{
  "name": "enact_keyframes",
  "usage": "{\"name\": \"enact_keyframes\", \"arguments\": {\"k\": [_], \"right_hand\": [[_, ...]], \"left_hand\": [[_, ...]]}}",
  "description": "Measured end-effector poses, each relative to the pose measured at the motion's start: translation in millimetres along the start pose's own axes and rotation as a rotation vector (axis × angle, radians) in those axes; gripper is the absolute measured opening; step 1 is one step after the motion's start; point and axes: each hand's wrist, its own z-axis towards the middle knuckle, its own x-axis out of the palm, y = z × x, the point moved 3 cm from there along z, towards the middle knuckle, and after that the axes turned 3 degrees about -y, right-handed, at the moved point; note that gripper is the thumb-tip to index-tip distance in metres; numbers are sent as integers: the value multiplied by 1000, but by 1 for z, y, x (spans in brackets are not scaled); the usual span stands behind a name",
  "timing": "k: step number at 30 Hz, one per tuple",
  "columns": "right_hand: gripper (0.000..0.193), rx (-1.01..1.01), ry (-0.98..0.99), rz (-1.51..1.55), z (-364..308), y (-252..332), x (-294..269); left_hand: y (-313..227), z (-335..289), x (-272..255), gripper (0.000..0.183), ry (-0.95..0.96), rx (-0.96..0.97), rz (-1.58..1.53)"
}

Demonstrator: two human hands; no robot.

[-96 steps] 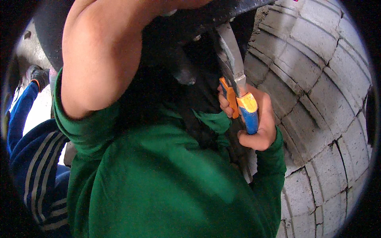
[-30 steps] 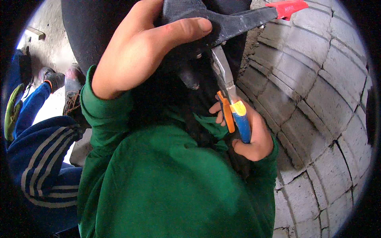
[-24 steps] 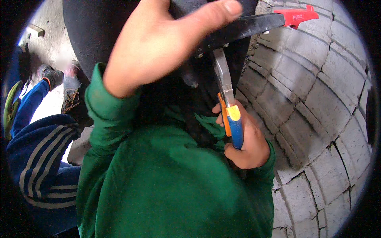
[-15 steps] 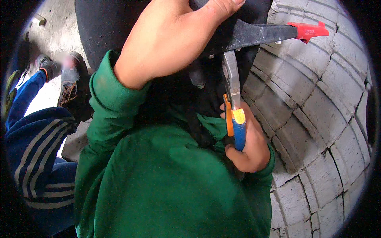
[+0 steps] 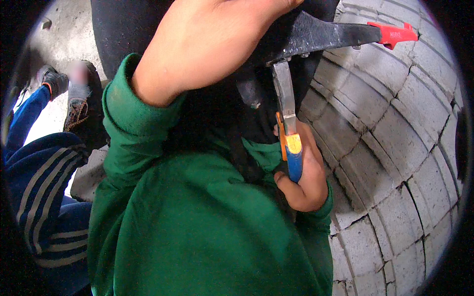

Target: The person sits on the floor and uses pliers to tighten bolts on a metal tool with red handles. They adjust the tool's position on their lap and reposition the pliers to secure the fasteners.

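Note:
My right hand (image 5: 308,172) is closed around the pliers (image 5: 291,153), which have blue, yellow and orange handles. Their metal jaws point up and meet the underside of a long black part with a red end piece (image 5: 335,37); what lies between the jaws is too small to make out. Across the left end of that black part lies my left hand (image 5: 202,54), back of the hand up and thumb along its upper edge. Its other fingers are hidden past the upper edge of the view, though the hand appears to grip the part.
Stacked grey blocks (image 5: 395,113) with rough gaps stand close on my right. To my left, another person's blue trouser leg (image 5: 44,187) with pale stripes and dark shoes (image 5: 81,98) show beside my knee. Dark cloth covers my lap beneath the tool.
The black part's red end has shifted slightly right and upward. The pliers and my right hand have moved a little left and up, jaws still at the underside. My left hand has shifted slightly left.

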Motion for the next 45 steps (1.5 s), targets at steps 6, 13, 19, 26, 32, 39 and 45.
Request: {"name": "enact_keyframes", "arguments": {"k": [6,13,19,26,32,39,45], "right_hand": [[90,38,-41,-8,0,2,3],[93,36,-91,76,-1,-1,5],[94,75,-94,57,0,-1,6],[87,218,-74,105,-5,-9,-5],[81,185,-85,166,7,-10,0],[76,213,-65,310,16,-18,5],[75,190,2,369,22,-22,-4]], "left_hand": [[-6,-5,3,41,-37,-29,0],[0,-2,0,40,14,25,-24],[5,-2,-4,39,24,94,8],[-8,-5,-4,38,59,177,258],[1,3,0,35,-19,152,202],[5,0,-4,35,-11,156,106],[9,4,-9,36,11,71,-130]]}}
